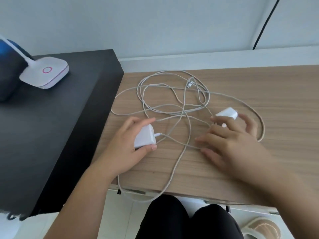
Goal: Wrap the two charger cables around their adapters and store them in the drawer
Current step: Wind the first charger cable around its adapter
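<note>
Two white adapters lie on the wooden desk (241, 80) among tangled white cables (172, 102). My left hand (124, 149) grips the left adapter (144, 138) between thumb and fingers, its cable plugged in on the right side. My right hand (231, 140) hovers with fingers spread over the cables, just in front of the right adapter (227, 113), which its fingers partly cover. I cannot tell whether it touches that adapter. One cable loop hangs over the desk's front edge. No drawer is in view.
A black cabinet top (51, 126) adjoins the desk on the left, carrying a white lamp base (44, 73) with a pink ring and a dark blue object (8, 69). My knees in black trousers show below the desk edge. A black cord runs down the wall at right.
</note>
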